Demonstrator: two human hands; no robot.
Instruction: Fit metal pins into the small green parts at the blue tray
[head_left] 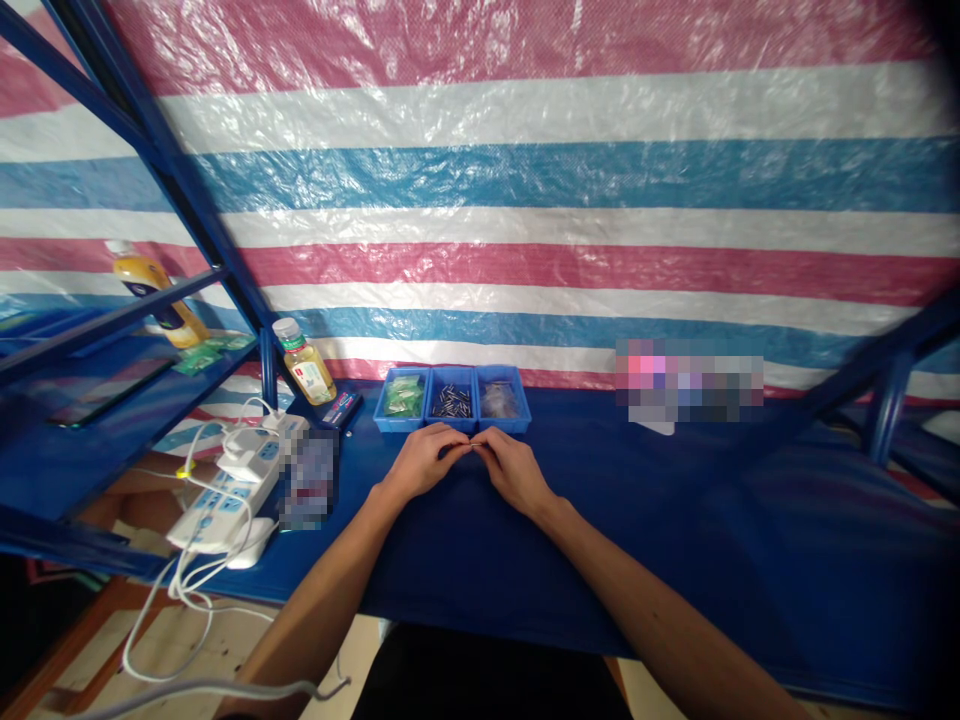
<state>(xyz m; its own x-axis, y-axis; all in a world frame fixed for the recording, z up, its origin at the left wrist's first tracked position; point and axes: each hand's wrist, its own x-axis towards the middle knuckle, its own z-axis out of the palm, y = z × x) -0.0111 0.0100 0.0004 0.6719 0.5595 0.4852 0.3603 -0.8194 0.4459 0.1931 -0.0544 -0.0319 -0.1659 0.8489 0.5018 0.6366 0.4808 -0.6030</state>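
Observation:
My left hand [429, 460] and my right hand [516, 468] meet just in front of three small blue bins. The fingertips of both are pinched together around a small thin piece [475, 445], too small to tell its kind. The left bin [401, 425] holds green-tinted plastic packets [403, 396]. Many small dark metal rods or screws [452, 401] lie in the middle bin [451, 424]. In the right bin [504, 425] there are clear plastic bags or pieces [499, 399].
A white power strip [225, 505] with tangled cables lies left on the blue table [675, 520]. Behind it stand a bottle of yellow liquid [306, 370] and a dark small box [343, 411]. Blue metal frame bars [176, 185] rise at the left; blurred-out items sit at the back right.

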